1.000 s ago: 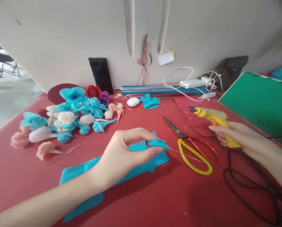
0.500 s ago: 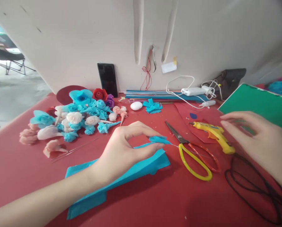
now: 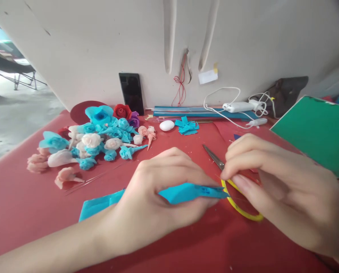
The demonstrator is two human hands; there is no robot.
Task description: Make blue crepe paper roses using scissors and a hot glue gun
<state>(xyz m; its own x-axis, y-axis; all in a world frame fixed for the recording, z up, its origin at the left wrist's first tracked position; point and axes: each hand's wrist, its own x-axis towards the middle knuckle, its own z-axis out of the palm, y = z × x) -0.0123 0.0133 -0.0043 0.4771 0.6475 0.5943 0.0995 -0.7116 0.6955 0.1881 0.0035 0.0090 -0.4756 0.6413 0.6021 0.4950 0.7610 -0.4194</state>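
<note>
My left hand [image 3: 169,189] is closed, with a small folded piece of blue crepe paper [image 3: 213,192] pinched between thumb and fingers. Its free end points right, toward my right hand [image 3: 274,189]. That hand has its thumb and fingertips drawn together in a pinch above the scissors; whatever they hold is too small or hidden to make out. The scissors [image 3: 233,203], with yellow and red handles, lie partly covered by my right hand. Under my left hand lies a larger blue crepe paper sheet [image 3: 101,204].
Several blue, white and pink paper flowers [image 3: 91,140] are heaped at the left. A phone [image 3: 132,94] leans on the wall. Behind the hands are a white egg-shaped piece [image 3: 167,125], blue paper strips [image 3: 187,126] and a white cable [image 3: 222,91]. A green board [image 3: 314,132] stands right.
My right hand has moved left from beside the glue gun to over the scissors, its fingers closing. The glue gun is now hidden. My left hand has shifted right and down with the blue paper.
</note>
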